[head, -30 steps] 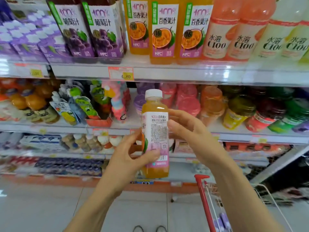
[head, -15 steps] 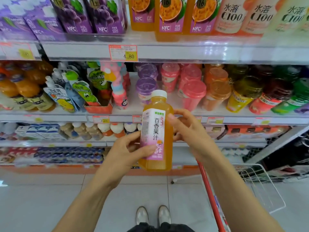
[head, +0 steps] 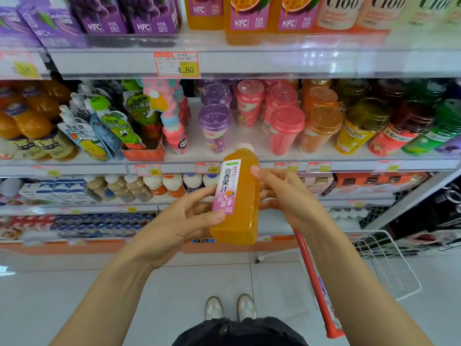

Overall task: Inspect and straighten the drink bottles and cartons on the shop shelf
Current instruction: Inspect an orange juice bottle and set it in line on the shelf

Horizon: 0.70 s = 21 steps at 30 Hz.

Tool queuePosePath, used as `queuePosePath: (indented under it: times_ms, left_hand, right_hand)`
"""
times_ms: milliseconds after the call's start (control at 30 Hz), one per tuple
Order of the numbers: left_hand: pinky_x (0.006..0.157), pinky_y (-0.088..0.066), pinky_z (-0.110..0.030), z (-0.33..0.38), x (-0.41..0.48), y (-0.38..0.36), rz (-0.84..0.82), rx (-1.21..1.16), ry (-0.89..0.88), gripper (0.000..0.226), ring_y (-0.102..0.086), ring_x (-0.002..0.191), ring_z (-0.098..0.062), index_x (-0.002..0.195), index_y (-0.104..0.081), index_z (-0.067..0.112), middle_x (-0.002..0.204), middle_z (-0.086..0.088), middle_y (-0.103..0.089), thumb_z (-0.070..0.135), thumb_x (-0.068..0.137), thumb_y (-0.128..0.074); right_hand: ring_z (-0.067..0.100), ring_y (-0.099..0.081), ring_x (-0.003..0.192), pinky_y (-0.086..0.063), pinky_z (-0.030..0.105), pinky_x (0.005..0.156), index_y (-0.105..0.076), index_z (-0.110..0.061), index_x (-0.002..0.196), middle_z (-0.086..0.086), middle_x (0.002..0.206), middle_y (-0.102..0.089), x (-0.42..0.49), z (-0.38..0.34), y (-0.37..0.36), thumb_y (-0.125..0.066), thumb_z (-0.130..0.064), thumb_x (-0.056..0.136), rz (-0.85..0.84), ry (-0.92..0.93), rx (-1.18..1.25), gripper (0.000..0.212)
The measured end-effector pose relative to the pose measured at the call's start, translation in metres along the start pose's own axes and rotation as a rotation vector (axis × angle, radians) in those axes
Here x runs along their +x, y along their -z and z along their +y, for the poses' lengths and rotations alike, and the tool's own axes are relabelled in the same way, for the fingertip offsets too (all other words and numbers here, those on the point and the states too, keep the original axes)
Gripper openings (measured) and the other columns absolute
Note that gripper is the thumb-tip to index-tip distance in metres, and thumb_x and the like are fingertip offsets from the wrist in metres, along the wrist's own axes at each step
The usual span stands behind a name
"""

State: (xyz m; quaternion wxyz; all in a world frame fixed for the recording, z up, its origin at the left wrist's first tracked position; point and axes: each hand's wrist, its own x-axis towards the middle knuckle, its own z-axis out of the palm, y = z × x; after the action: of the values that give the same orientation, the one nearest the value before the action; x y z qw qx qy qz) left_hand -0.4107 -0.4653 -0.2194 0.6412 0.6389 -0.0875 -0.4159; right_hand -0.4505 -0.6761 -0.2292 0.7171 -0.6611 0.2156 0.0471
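One juice bottle (head: 245,196), white cap, near upright in front of the shelf (head: 249,64). Two hands grip it: left hand (head: 174,226) at the label, right hand (head: 289,198) on the opposite side.

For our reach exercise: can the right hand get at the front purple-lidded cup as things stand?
Probably not yet: the right hand and left hand both hold the juice bottle. The purple-lidded cup stands unblocked at the shelf front.
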Motion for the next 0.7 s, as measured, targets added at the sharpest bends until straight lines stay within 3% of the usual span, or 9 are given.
queuePosePath:
  times_ms: [67,133,200,267,400,533,633,700]
  left_hand:
    - [0.074,-0.060,-0.028,0.001,0.000,0.000,0.027,-0.039,0.002,0.053,-0.073,0.096,-0.021,0.127,-0.059,0.026,0.112,-0.006,-0.074,0.020,0.075,-0.069]
    - [0.075,-0.061,-0.031,0.004,0.002,-0.002,0.064,-0.079,0.003,0.052,-0.073,0.093,-0.024,0.125,-0.062,0.020,0.111,-0.011,-0.074,0.023,0.074,-0.068]
    - [0.081,-0.061,-0.034,0.004,0.005,-0.003,0.111,-0.125,0.008,0.050,-0.072,0.096,-0.026,0.122,-0.065,0.013,0.111,-0.015,-0.073,0.029,0.075,-0.066]
    - [0.083,-0.061,-0.034,0.002,0.008,-0.004,0.156,-0.150,0.031,0.049,-0.072,0.098,-0.027,0.118,-0.068,0.010,0.109,-0.017,-0.074,0.035,0.076,-0.065]
    - [0.082,-0.061,-0.035,-0.003,0.009,-0.009,0.151,-0.161,0.068,0.046,-0.072,0.099,-0.027,0.116,-0.068,0.012,0.107,-0.015,-0.074,0.036,0.077,-0.064]
    - [0.073,-0.062,-0.030,-0.007,0.006,-0.014,0.143,-0.118,0.042,0.039,-0.074,0.088,-0.022,0.111,-0.068,0.017,0.101,-0.011,-0.076,0.030,0.074,-0.068]
    - [0.077,-0.060,-0.030,-0.009,0.003,-0.016,0.203,-0.006,-0.012,0.068,-0.073,0.096,-0.016,0.125,-0.062,0.027,0.114,-0.004,-0.073,0.022,0.063,-0.089]
    - [0.076,-0.059,-0.024,-0.007,0.001,-0.018,0.241,0.138,-0.124,0.078,-0.070,0.098,-0.007,0.128,-0.058,0.034,0.120,0.006,-0.067,0.021,0.058,-0.092]
  right_hand:
    - [0.010,-0.066,0.059,-0.055,0.025,0.060,-0.038,-0.007,0.145,-0.002,0.069,-0.072,-0.003,0.002,0.001,-0.063,-0.035,0.093,-0.001,-0.025,0.017,0.064]
    - [0.005,-0.071,0.070,-0.057,0.027,0.077,-0.027,-0.022,0.152,-0.007,0.084,-0.074,-0.011,0.004,0.005,-0.064,-0.038,0.088,-0.082,0.012,-0.009,0.077]
    - [-0.007,-0.068,0.090,-0.052,0.024,0.092,-0.033,-0.034,0.149,-0.012,0.126,-0.061,-0.022,0.003,0.007,-0.067,-0.042,0.077,-0.198,0.090,-0.087,0.080]
    - [-0.013,-0.062,0.103,-0.051,0.017,0.091,-0.045,-0.034,0.144,-0.018,0.140,-0.048,-0.031,0.002,0.006,-0.068,-0.038,0.076,-0.273,0.163,-0.176,0.071]
    - [0.006,-0.065,0.113,-0.053,0.036,0.100,-0.055,-0.028,0.138,-0.010,0.139,-0.057,-0.029,0.011,0.007,-0.070,-0.038,0.079,-0.233,0.174,-0.225,0.062]
    - [0.013,-0.065,0.115,-0.054,0.035,0.097,-0.059,-0.028,0.132,-0.006,0.136,-0.059,-0.028,0.019,0.017,-0.068,-0.047,0.086,-0.240,0.139,-0.195,0.051]
    - [0.020,-0.071,0.102,-0.056,0.036,0.090,-0.056,-0.019,0.131,0.002,0.124,-0.067,-0.028,0.017,0.015,-0.062,-0.056,0.081,-0.123,0.072,0.002,0.063]
    - [0.018,-0.073,0.094,-0.058,0.037,0.085,-0.052,-0.017,0.132,0.001,0.113,-0.070,-0.025,0.010,0.007,-0.065,-0.057,0.071,-0.051,0.070,0.022,0.074]
